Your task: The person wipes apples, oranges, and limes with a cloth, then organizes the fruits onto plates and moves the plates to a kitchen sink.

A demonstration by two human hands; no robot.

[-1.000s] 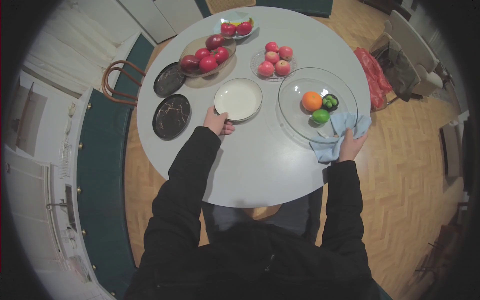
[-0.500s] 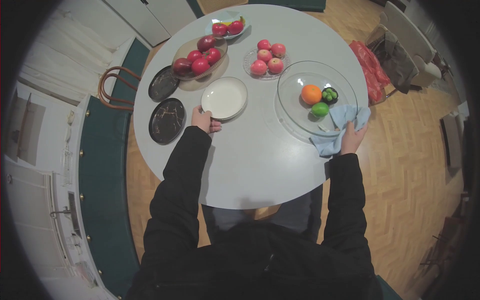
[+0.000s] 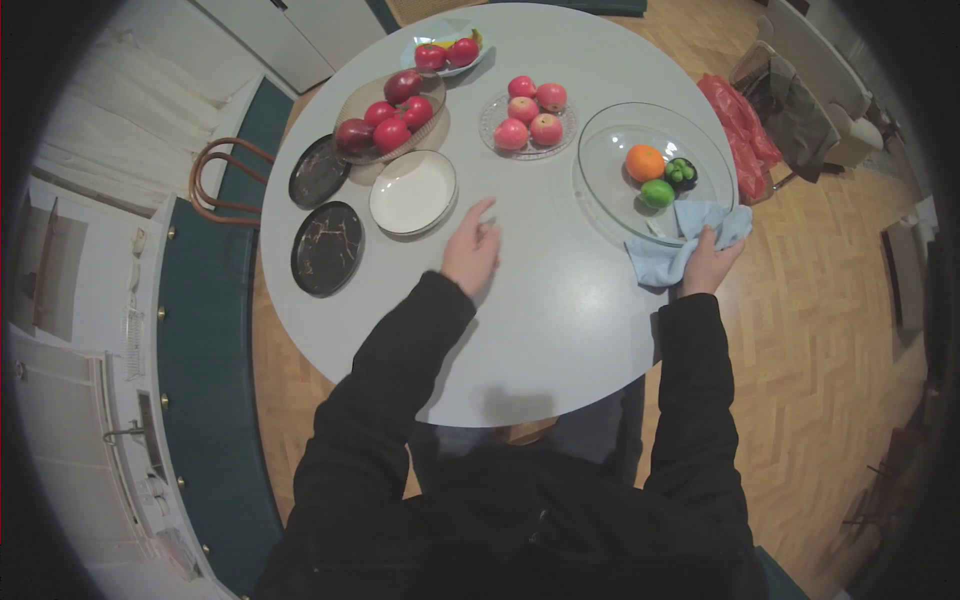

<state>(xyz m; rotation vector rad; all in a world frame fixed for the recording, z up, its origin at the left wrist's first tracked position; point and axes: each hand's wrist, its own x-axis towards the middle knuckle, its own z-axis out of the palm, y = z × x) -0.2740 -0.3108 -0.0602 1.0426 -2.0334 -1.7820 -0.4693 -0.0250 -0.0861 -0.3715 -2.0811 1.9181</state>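
Observation:
My left hand [image 3: 473,250] is over the table, right of the white dish [image 3: 413,192] and apart from it. Its fingers are extended and hold nothing. A light blue cloth [image 3: 660,262] is gripped in my right hand [image 3: 708,264] at the table's right side. Part of the cloth lies over the near rim of a large clear glass bowl [image 3: 600,205]. Inside that bowl are an orange [image 3: 645,162], a green lime [image 3: 657,194] and a dark fruit with green leaves, perhaps a mangosteen [image 3: 681,174]. How far my right fingers touch the rim is hidden by the cloth.
Two black plates [image 3: 328,249] lie at the left. Farther back stand an amber glass bowl [image 3: 432,92] of red fruit, a patterned glass plate [image 3: 487,128] with several apples, and a pale blue dish [image 3: 480,62] of fruit. A red bag [image 3: 738,135] hangs beyond the right edge.
My left hand has let go of the white dish and moved right. That dish now sits farther left, close to the amber bowl. The glass bowl appears slightly farther right and back.

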